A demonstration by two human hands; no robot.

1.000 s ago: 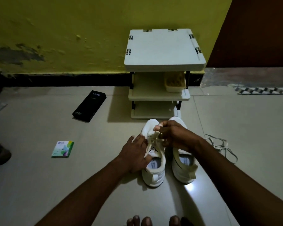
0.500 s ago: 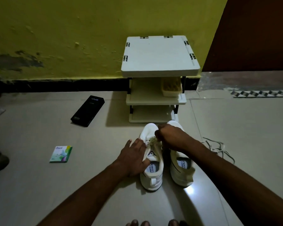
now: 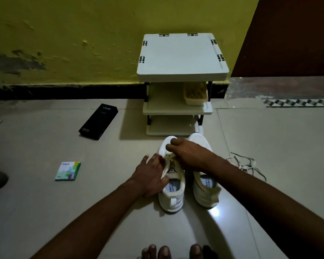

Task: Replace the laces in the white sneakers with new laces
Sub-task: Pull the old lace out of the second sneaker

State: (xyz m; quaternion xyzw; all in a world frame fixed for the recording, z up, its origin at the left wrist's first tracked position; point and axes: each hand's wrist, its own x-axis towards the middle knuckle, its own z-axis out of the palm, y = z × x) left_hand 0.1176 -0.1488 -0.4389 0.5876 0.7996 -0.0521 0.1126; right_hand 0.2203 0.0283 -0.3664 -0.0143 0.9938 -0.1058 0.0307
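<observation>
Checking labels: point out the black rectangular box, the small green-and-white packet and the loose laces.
black rectangular box (image 3: 98,122), head view, top face middle.
small green-and-white packet (image 3: 68,171), head view, centre of front.
loose pale laces (image 3: 246,166), head view, tangled middle.

Colours as I read them: left sneaker (image 3: 173,200) and right sneaker (image 3: 202,195) white; threaded lace (image 3: 169,158) cream; phone box (image 3: 98,121), far left, black; packet (image 3: 68,171), near left, green-and-white; wall (image 3: 64,34) yellow-green, skirting (image 3: 64,91) black; far-right floor strip (image 3: 297,102) black-and-white chequered.

Peeling yellow wall (image 3: 64,34), tiled floor (image 3: 45,202), 3-tier white rack (image 3: 181,58)
</observation>
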